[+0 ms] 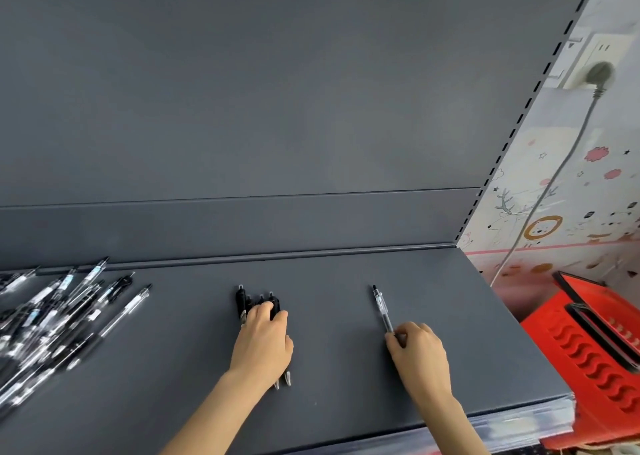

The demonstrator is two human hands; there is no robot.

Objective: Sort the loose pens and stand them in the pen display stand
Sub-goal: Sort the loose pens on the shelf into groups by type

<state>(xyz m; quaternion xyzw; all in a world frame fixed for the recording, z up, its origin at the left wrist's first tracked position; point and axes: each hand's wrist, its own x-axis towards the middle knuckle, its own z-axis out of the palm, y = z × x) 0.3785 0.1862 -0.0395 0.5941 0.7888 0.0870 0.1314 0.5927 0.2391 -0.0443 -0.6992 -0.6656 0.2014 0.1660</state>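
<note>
Plainly the sorting is under way but far from done: the left hand [263, 343] lies palm down over a small bunch of black pens [242, 300] in the middle of the shelf [329, 368]. Its fingers [265, 307] are curled over the barrels, so only the clip ends poke out beyond and two silver tips show by the wrist. The right hand [417, 354] pinches the near end of a clear pen [381, 307] between thumb and forefinger; the pen lies flat on the shelf, pointing away from the person, well apart from the black ones. A jumbled pile of loose pens [52, 316] lies at the left end of the shelf, clear and black barrels crossing one another. I cannot see the pen display stand from here. These pens look light, stiff and smooth, so I'd judge they will roll or skate on the painted surface if nudged, and a bunch will splay unless squeezed round the middle; a single one is best taken at mid-barrel, clip ends all kept the same way. The shelf is dark grey, matt and flat, with a grey back panel [277, 108] rising behind it and a slotted upright at its right edge. Beyond is cartoon wallpaper [571, 212], a wall socket with a grey plug [601, 72] and its cable [540, 205] hanging down, and a red basket [588, 343] just beside the shelf's right end.
</note>
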